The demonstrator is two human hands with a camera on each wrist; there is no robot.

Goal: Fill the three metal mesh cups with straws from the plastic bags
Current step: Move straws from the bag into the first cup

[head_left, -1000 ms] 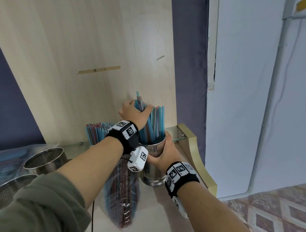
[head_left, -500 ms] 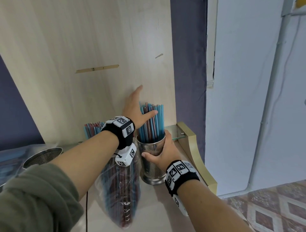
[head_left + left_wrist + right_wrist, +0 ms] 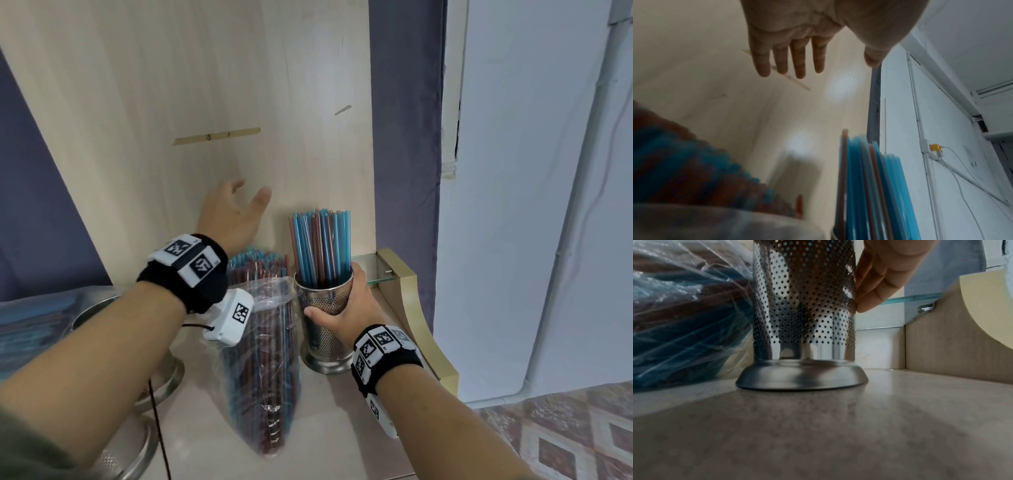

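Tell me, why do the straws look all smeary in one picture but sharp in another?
Left wrist view: the bagged straws sit very close and blur; the left hand is clearer, and pale glare spots mark the wooden board. Head view: the straws in the cup are sharp. Right wrist view: the mesh cup is crisp, the near tabletop soft.

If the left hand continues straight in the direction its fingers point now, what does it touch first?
Most likely the pale wooden panel behind the counter. The left hand is open, fingers aimed up toward it, with nothing visible between them. How far away the panel is remains unclear.

left hand (image 3: 233, 216) lifted off straws (image 3: 320, 248)
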